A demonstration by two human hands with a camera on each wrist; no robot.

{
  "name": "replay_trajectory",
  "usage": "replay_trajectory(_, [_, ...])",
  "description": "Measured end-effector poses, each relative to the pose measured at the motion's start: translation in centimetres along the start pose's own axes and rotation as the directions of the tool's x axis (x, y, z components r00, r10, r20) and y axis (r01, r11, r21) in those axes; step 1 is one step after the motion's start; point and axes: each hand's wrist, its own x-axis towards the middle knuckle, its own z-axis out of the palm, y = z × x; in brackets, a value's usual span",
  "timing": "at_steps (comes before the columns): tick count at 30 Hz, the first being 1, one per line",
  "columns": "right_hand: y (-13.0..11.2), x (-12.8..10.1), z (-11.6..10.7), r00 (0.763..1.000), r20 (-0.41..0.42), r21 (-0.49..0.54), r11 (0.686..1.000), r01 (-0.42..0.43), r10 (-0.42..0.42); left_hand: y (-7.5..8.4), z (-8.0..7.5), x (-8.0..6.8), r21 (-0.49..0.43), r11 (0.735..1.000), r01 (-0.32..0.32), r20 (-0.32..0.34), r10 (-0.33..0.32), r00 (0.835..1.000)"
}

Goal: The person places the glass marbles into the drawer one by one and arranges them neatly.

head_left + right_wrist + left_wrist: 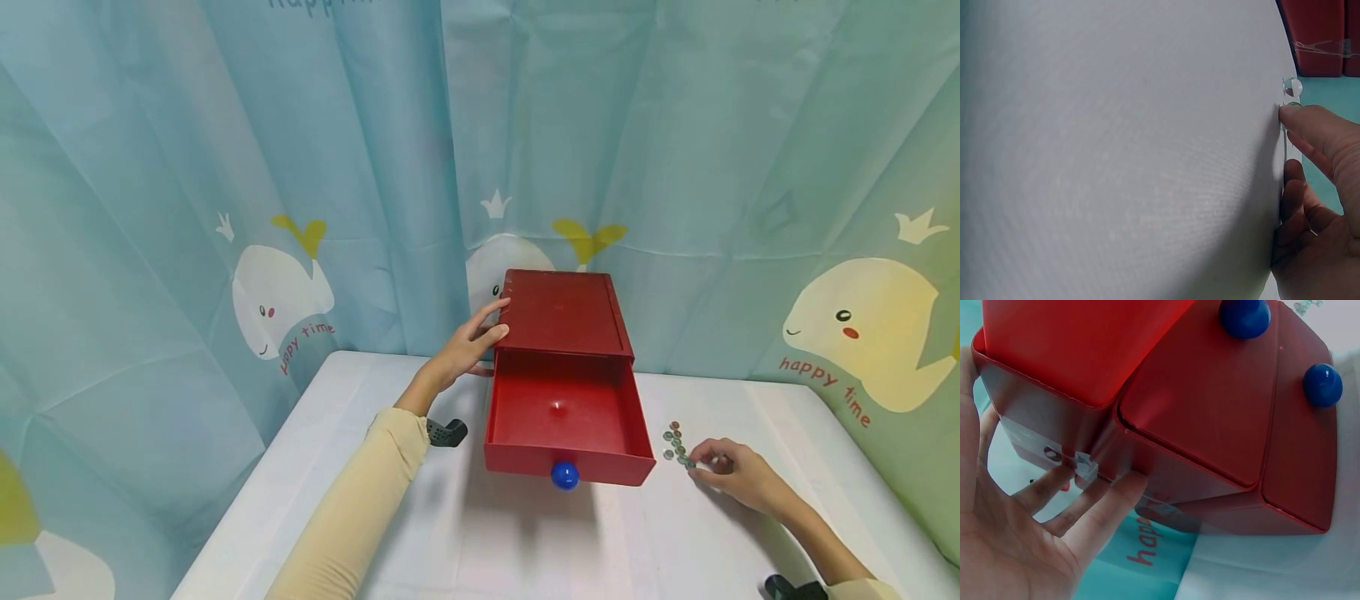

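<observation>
At the far left of the frame, a pale blue curtain [135, 208] hangs behind and beside the white table [315, 500], printed with a white whale [277, 296] and the words "happy time". A cream sleeve [360, 500] comes up from the bottom edge, left of centre, and a dark device [447, 432] sticks out by that wrist.

The left hand [459, 354] is at the middle of the frame, its fingers spread and fairly straight, laid against the left side and top edge of a red cabinet [566, 312]; it steadies by touch and has no grip round anything. From the left wrist I can see clear tape [1085, 464] on the cabinet's side and two closed drawers below the top one, each with a round blue knob [1323, 385].

The cabinet stands on the table just right of centre. Its top drawer [558, 408] is pulled out towards the person, the red floor showing, with a blue ball knob [565, 476] on its front.

Right of the drawer, at the lower right of the frame, a small cluster of glass beads [677, 442] lies on the table, mostly greenish with a brownish one at the top. The right hand [738, 477] meets the near end of the cluster, fingers curled, thumb and forefinger nearly together at a bead; I cannot tell whether they grip it. Another whale [870, 325] fills the curtain at the right.
</observation>
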Motion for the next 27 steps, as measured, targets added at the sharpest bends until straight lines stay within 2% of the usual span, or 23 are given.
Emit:
replay_trajectory(12, [-0.2, 0.2, -0.2, 1.0, 0.025, -0.005, 1.0, -0.008, 0.008, 0.2, -0.1, -0.1, -0.006, 1.0, -0.002, 0.003, 0.002, 1.0])
replay_trajectory(19, [-0.2, 0.5, -0.7, 0.994, 0.094, 0.001, 0.999, 0.053, -0.053, 0.0, 0.0, -0.1, -0.01, 1.0, 0.007, 0.009, -0.007, 1.0])
replay_trajectory(27, [-0.6, 0.9, -2.1, 0.971, 0.187, 0.045, 0.988, 0.147, -0.153, -0.1, 0.0, 0.0, -0.02, 1.0, -0.001, 0.01, 0.001, 1.0])
